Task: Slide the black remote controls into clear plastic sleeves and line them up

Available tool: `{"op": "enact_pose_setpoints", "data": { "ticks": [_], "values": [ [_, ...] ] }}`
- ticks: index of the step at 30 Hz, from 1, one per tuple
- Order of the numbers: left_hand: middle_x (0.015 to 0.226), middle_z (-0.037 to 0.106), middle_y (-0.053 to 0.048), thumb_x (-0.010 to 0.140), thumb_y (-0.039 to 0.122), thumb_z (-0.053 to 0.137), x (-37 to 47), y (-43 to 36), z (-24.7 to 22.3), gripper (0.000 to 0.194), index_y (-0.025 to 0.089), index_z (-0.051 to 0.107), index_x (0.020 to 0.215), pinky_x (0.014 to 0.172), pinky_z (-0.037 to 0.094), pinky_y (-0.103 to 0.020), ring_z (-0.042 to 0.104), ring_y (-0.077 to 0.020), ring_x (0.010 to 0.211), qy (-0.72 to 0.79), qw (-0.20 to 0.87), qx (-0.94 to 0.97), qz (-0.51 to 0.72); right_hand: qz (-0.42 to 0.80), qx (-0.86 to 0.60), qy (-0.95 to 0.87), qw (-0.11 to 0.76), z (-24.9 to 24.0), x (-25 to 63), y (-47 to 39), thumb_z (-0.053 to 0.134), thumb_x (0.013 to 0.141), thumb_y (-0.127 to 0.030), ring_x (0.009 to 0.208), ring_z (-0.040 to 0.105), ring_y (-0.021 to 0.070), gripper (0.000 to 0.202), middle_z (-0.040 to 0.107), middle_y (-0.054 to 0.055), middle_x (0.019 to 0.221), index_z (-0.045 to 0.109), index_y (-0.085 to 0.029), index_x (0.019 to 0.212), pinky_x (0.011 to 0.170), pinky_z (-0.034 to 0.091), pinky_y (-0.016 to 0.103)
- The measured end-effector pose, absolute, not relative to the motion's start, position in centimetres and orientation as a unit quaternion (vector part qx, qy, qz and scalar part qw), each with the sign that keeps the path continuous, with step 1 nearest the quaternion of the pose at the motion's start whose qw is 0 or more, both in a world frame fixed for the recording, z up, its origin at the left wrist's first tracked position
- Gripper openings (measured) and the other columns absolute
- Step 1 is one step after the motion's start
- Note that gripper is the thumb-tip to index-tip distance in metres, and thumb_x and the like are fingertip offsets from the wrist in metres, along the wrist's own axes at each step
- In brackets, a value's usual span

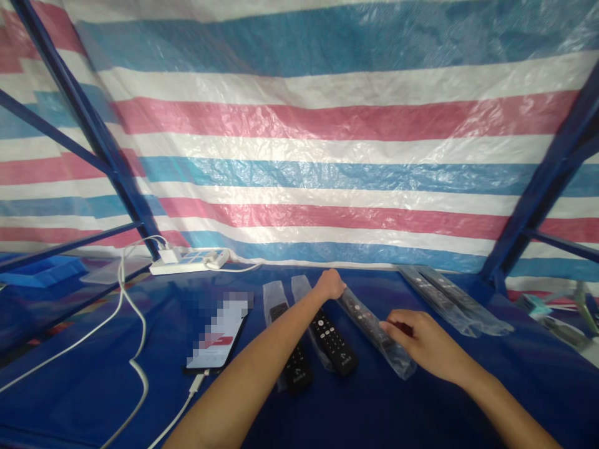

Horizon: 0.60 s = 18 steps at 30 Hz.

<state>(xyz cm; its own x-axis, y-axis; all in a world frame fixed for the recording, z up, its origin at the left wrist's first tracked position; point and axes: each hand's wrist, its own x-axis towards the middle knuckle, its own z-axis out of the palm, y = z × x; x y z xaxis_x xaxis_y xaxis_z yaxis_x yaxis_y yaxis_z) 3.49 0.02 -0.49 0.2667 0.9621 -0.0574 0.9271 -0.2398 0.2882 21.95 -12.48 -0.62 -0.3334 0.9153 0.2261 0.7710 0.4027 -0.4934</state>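
While gripped, bagged remote point(374, 327) in hands.

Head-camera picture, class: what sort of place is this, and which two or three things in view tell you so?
Probably a makeshift packing bench. A striped tarpaulin hangs behind a blue metal frame, and remote controls in clear sleeves lie on the blue table. Both hands, left hand and right hand, grip one bagged remote.
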Motion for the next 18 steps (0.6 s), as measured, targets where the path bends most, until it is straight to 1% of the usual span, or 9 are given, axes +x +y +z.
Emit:
{"op": "enact_pose_setpoints", "data": {
  "ticks": [3,5,8,10,12,14,16,18],
  "values": [
    [0.094,0.072,-0.009,0.085,0.019,0.051,3.5,-0.3,-0.3,0.018,0.014,0.069,0.087,0.078,0.048,-0.022,0.066,-0.0190,0.092,0.593,0.116,0.794,0.068,0.147,-0.526,-0.801,0.245,-0.4,22.0,-12.5,0.039,0.089,-0.045,0.051,0.040,0.0107,0.042,0.042,-0.004,0.053,0.041,-0.020,0.055,0.049,0.028,0.023],
    [0.100,0.070,-0.010,0.084,0.014,0.049,3.5,-0.8,0.0,0.019,0.014,0.065,0.095,0.079,0.048,-0.026,0.064,-0.0209,0.095,0.588,0.085,0.800,0.082,0.140,-0.530,-0.797,0.253,-0.3,22.1,-12.5,0.038,0.089,-0.045,0.050,0.040,0.0107,0.043,0.043,-0.003,0.053,0.041,-0.020,0.055,0.049,0.028,0.023],
    [0.110,0.065,-0.012,0.085,0.009,0.043,3.6,-1.8,1.0,0.031,0.015,0.054,0.113,0.083,0.047,-0.032,0.061,-0.0236,0.102,0.575,0.028,0.810,0.110,0.125,-0.539,-0.787,0.273,-0.2,22.3,-12.4,0.037,0.090,-0.046,0.051,0.042,0.0109,0.044,0.044,-0.003,0.054,0.040,-0.020,0.055,0.051,0.029,0.023],
    [0.111,0.064,-0.010,0.085,0.008,0.041,3.7,-2.4,2.0,0.033,0.018,0.052,0.115,0.086,0.045,-0.033,0.059,-0.0232,0.105,0.556,0.000,0.823,0.119,0.113,-0.549,-0.777,0.287,-0.2,22.5,-12.4,0.036,0.090,-0.048,0.051,0.043,0.0113,0.045,0.046,-0.003,0.053,0.040,-0.021,0.054,0.051,0.029,0.024],
    [0.109,0.064,-0.008,0.088,0.009,0.039,3.7,-2.8,3.3,0.030,0.020,0.051,0.113,0.087,0.044,-0.033,0.058,-0.0227,0.106,0.543,-0.020,0.830,0.128,0.103,-0.565,-0.763,0.297,0.1,22.7,-12.5,0.035,0.090,-0.050,0.052,0.044,0.0118,0.046,0.047,-0.002,0.053,0.042,-0.021,0.055,0.052,0.029,0.024],
    [0.108,0.064,-0.009,0.092,0.014,0.033,3.6,-3.1,5.0,0.027,0.020,0.050,0.113,0.084,0.044,-0.033,0.059,-0.0230,0.104,0.544,-0.047,0.824,0.152,0.102,-0.583,-0.750,0.295,0.4,22.9,-12.6,0.036,0.088,-0.054,0.052,0.044,0.0122,0.047,0.048,-0.002,0.054,0.045,-0.021,0.057,0.052,0.030,0.024],
    [0.104,0.065,-0.009,0.095,0.021,0.029,3.5,-3.3,6.9,0.026,0.020,0.052,0.109,0.080,0.045,-0.033,0.061,-0.0232,0.099,0.549,-0.080,0.811,0.184,0.109,-0.600,-0.744,0.274,0.8,23.0,-12.8,0.038,0.086,-0.059,0.053,0.046,0.0129,0.047,0.051,-0.002,0.055,0.051,-0.021,0.061,0.053,0.031,0.025],
    [0.099,0.067,-0.007,0.096,0.026,0.030,3.3,-3.6,8.9,0.026,0.021,0.055,0.102,0.077,0.045,-0.032,0.062,-0.0231,0.095,0.550,-0.102,0.800,0.217,0.119,-0.611,-0.746,0.239,1.0,22.9,-13.0,0.040,0.083,-0.063,0.055,0.050,0.0141,0.048,0.055,0.000,0.059,0.057,-0.021,0.067,0.054,0.031,0.025]
  ]
}}
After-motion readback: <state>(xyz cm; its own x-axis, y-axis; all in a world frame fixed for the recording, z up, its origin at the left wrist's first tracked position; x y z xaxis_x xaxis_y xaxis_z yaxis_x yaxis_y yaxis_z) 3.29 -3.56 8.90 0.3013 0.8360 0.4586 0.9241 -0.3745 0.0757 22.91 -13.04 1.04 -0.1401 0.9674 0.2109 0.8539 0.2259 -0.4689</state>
